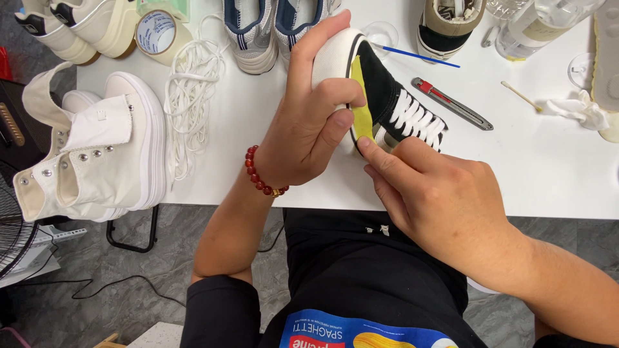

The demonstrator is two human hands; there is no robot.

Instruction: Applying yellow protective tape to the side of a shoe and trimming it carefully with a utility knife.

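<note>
The person holds a black canvas sneaker with white laces and a white rubber sole over the near edge of the white bench. The left hand wraps around the toe of the shoe, its fingers curled over the white toe cap and the thumb resting on the side. The right hand comes from the lower right; its fingers are close together and press a strip of yellow masking tape against the side of the shoe, where the black upper meets the sole.

The strip already covers a curved part along the front side of the shoe, from near the toe cap down to the right fingertips. The part of the edge further toward the heel is hidden under the right hand, so one cannot tell if it is taped. It seems that the masking is begun but not finished.

The long axis of the shoe runs diagonally: the toe points up and to the left, away from the person, and the heel comes toward the lower right. The shoe is tilted on its side, the laces facing right.

On the bench lie also a grey utility knife with a red slider, a bundle of white laces and a roll of tape.
</note>
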